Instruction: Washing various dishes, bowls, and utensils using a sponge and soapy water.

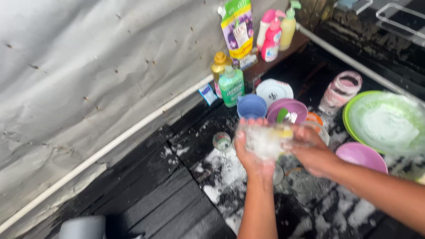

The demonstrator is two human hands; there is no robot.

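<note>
Left hand (251, 152) gripping soapy glass (265, 140); right hand (310, 150) fingers closing round it, scrubbing. Unrinsed; sudsy bowls (361, 155) waiting.

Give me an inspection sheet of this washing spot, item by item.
Surface: dark wooden planks, wet, with patches of white suds.
Job's things: clear glass, soapy, held between both hands.
Clutter: blue cup, purple bowl, white plate, green basin with foam, pink bowl, green bottle, pink jar.
Hands: left hand and right hand both grip the glass.
Cables: nothing seen.
Surroundings: grey sheet wall, white pipe.
</note>
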